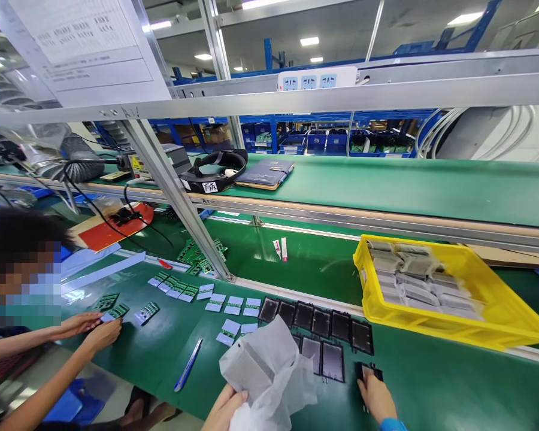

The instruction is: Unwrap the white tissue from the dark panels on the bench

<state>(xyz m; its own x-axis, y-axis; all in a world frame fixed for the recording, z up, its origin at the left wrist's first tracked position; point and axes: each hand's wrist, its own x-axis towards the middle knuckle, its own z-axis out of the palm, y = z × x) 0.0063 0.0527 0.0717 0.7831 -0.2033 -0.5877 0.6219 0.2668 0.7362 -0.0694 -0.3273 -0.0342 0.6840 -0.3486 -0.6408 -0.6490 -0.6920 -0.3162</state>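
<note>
My left hand (224, 407) pinches the white foam wrapper (267, 374) at its lower edge, lifting it off the desk (431, 383) so it hangs open. My right hand (376, 396) presses flat, fingers spread, on a black frame (369, 372) just beside the laid-out row of black frames (317, 323), steadying it. The yellow bin (498, 335) sits near.

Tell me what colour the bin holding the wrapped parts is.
Yellow: the bin stands on the green bench at right, clearest in the head view.

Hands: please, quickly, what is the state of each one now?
Left hand: closed, holding a white plastic bag.
Right hand: pressing on a black frame; grip cannot be told.
</note>
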